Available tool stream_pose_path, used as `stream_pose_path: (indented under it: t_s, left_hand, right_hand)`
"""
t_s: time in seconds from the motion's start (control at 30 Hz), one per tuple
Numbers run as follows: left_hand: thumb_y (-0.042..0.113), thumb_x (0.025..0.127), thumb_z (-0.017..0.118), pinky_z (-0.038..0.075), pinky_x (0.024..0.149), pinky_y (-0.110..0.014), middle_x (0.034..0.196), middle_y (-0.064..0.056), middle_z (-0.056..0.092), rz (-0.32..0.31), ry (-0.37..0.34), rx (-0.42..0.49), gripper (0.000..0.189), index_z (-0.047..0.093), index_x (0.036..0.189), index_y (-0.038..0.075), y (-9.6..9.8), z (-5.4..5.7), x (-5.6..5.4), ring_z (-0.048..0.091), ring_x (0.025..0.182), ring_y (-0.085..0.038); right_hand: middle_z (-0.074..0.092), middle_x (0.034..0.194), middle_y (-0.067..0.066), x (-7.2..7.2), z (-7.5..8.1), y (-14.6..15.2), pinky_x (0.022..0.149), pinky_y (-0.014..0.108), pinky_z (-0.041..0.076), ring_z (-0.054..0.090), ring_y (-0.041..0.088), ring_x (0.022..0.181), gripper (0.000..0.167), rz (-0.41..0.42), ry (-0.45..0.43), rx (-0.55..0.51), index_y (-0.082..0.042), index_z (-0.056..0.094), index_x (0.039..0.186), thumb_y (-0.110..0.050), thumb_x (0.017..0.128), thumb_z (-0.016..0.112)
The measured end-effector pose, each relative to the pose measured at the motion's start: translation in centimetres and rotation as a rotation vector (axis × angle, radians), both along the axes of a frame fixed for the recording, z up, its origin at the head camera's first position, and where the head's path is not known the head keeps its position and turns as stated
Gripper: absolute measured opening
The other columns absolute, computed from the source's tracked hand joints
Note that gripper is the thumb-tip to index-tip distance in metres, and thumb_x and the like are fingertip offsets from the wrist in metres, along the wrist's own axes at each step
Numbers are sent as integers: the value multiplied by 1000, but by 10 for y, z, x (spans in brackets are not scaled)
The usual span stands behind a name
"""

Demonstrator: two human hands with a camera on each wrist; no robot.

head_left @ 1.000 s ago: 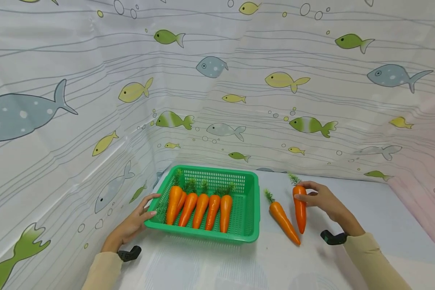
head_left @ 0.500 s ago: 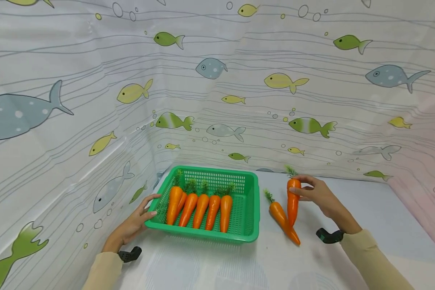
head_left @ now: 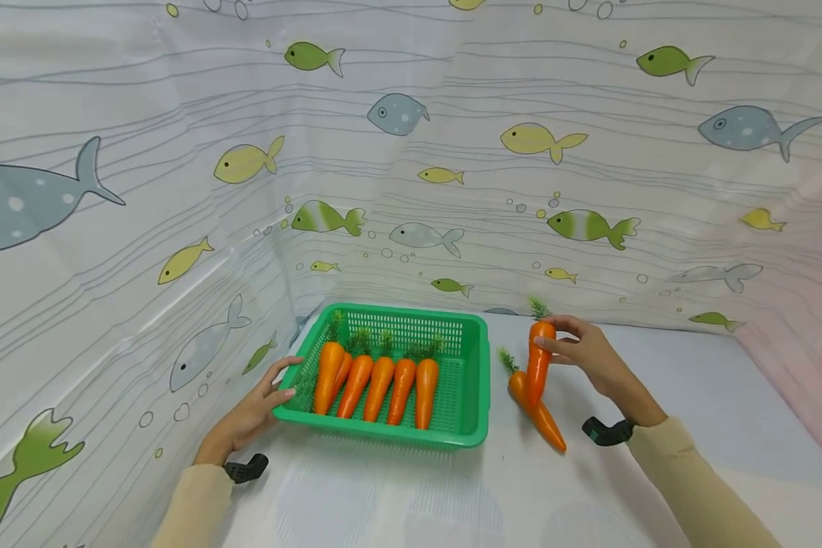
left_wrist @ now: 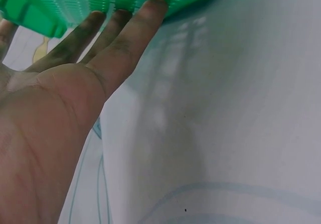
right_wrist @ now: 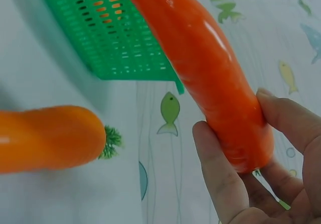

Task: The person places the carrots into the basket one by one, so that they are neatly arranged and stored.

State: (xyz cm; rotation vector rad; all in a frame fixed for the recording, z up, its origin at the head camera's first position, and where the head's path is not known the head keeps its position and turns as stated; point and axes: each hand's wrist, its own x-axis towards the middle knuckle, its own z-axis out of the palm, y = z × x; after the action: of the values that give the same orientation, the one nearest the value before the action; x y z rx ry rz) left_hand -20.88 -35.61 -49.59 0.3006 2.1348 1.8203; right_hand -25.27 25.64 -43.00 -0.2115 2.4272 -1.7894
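Observation:
A green plastic basket (head_left: pixel 484 380) holds a row of several carrots (head_left: pixel 403 392) with leafy tops. My left hand (head_left: pixel 250 411) grips its left side, thumb and a finger on the rim; in the left wrist view, the other fingers (left_wrist: pixel 118 53) lie against the slotted outer wall. Right of the basket, my right hand (head_left: pixel 585 354) pinches an orange carrot (right_wrist: pixel 200 58) near its thick end, between thumb and fingers. The carrot hangs with its tip down and its green top above the hand. A second carrot (head_left: pixel 546 425) lies on the table, partly behind the held one.
A white table surface (head_left: pixel 411 495) lies under everything. Fish-printed sheets (head_left: pixel 411 266) rise as walls at the back, left and right. The basket's right part has bare slotted floor beside the row. Both wrists carry black cameras (head_left: pixel 608 431).
My right hand has moved left and raised its carrot, which now overlaps the carrot on the table in the head view. The left hand keeps its place on the basket.

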Motion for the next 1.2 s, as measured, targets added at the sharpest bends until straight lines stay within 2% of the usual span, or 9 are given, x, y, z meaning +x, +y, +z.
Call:
stream_pose_path:
  t_s: [0.23, 0.37, 0.4, 0.53, 0.8, 1.03, 1.1, 1.2]
  left_hand:
    - [19, 109, 50, 40, 96, -54, 166, -15, -4, -3, 3, 0, 61, 19, 161, 26, 2, 2, 1, 7, 146, -48]
    - [18, 109, 50, 44, 95, -55, 165, -18, 2, -1, -2, 11, 61, 20, 160, 27, 2, -1, 1, 18, 141, -51]
    - [18, 109, 50, 43, 95, -54, 165, -17, 1, -1, 1, 7, 60, 20, 160, 27, 2, -2, 1, 16, 142, -49]
    - [18, 109, 49, 46, 94, -56, 163, -21, 6, -11, 9, 13, 61, 19, 161, 29, 2, -3, -3, 24, 138, -54]
    - [18, 109, 50, 44, 94, -50, 165, -17, -2, -1, 18, 8, 60, 20, 161, 27, 0, 1, -1, 16, 142, -49]
    - [16, 108, 50, 50, 91, -47, 158, -21, 15, 7, 2, 29, 60, 21, 160, 28, 1, 2, 0, 44, 123, -38]
    - [16, 108, 50, 49, 91, -47, 159, -21, 14, 3, 1, 22, 60, 21, 160, 28, 1, 2, 0, 45, 123, -35]
    - [17, 108, 50, 48, 92, -48, 162, -20, 8, -2, 6, 16, 60, 21, 160, 27, 1, 2, 1, 38, 129, -39]
  right_hand:
    - [51, 140, 20, -7, 2, -13, 88, 42, 57, 62, 30, 113, 66, 12, -9, -45, -2, 51, 144, -34, 93, 79]
    - [51, 139, 20, -10, 5, -23, 91, 46, 55, 62, 30, 114, 64, 24, -1, -64, -3, 52, 142, -33, 93, 79]
    - [51, 140, 20, -11, 6, -25, 91, 46, 55, 62, 29, 114, 64, 28, 2, -60, -3, 51, 143, -33, 93, 78]
    - [51, 140, 19, -12, 11, -35, 91, 45, 55, 63, 29, 113, 64, 29, 6, -59, -4, 51, 143, -33, 93, 79]
    - [52, 140, 19, -16, 17, -62, 90, 43, 56, 64, 30, 111, 65, 70, 7, -86, -4, 51, 144, -32, 93, 79]
    - [56, 132, 18, -20, 21, -91, 91, 48, 56, 66, 30, 105, 60, 127, 10, -111, -4, 54, 140, -29, 92, 80]
    - [57, 131, 17, -20, 20, -99, 89, 47, 57, 66, 30, 103, 59, 142, 7, -115, -5, 55, 139, -28, 92, 81]
    - [57, 130, 16, -21, 18, -109, 87, 45, 58, 67, 30, 102, 57, 166, 4, -129, -6, 56, 138, -26, 91, 81]
